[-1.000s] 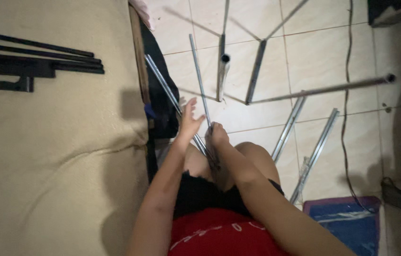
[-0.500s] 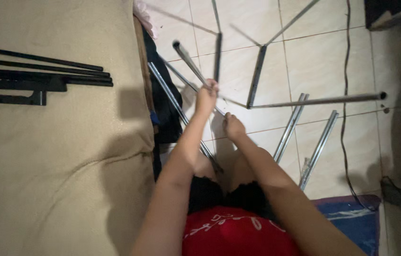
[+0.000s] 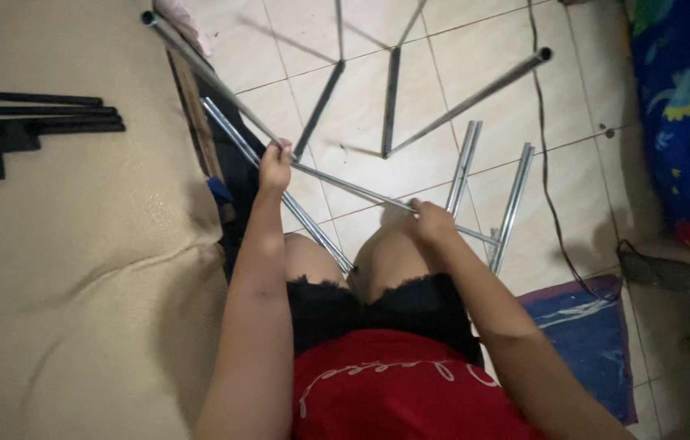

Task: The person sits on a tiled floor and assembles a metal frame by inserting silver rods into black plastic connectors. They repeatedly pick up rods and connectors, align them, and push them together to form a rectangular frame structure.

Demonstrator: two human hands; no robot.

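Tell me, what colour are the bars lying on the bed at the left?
Black bars, clearest in the head view, on the tan bed.

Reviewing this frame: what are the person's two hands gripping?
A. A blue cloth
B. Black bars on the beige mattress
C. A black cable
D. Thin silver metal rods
D: the left hand and right hand each close around silver metal rods held above the tiled floor.

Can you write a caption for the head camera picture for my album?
Left hand and right hand grip metal tubes over the tiled floor.
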